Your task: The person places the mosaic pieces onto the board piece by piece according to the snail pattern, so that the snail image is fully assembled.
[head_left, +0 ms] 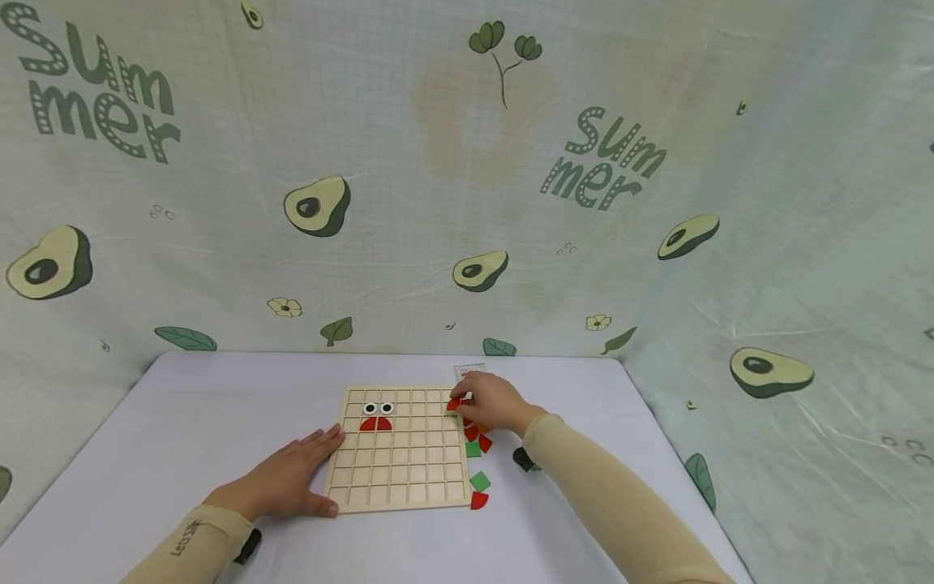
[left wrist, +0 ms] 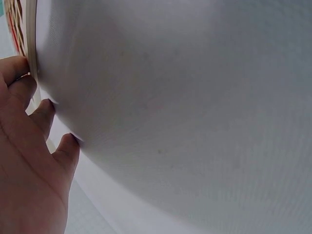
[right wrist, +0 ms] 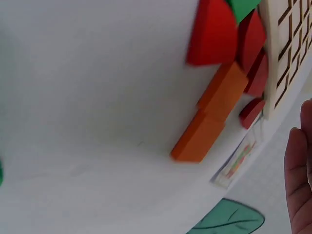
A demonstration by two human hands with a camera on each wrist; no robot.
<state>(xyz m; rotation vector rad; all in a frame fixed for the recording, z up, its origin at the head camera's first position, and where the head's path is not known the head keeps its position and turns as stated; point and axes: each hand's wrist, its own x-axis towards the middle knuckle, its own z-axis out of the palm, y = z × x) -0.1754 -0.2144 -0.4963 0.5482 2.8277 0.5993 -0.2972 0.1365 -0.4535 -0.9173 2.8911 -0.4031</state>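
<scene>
A wooden grid board (head_left: 409, 474) lies on the white table. Two eye pieces (head_left: 378, 409) sit side by side in its upper left cells, with two red quarter-circle pieces (head_left: 375, 424) directly below. My left hand (head_left: 288, 478) touches the board's left edge, thumb spread from the fingers; its fingertips (left wrist: 46, 109) show in the left wrist view. Over the board's upper right corner, my right hand (head_left: 496, 401) pinches a red quarter-circle piece (head_left: 453, 404) between thumb and fingers. That piece is out of sight in the right wrist view.
Along the board's right side lie loose red pieces (right wrist: 212, 36), orange pieces (right wrist: 200, 134) and green pieces (head_left: 480, 481). Another red quarter-circle (head_left: 478, 500) is near the lower right corner. A printed card (head_left: 469, 370) lies behind the right hand. A patterned cloth (head_left: 394, 162) hangs behind the table.
</scene>
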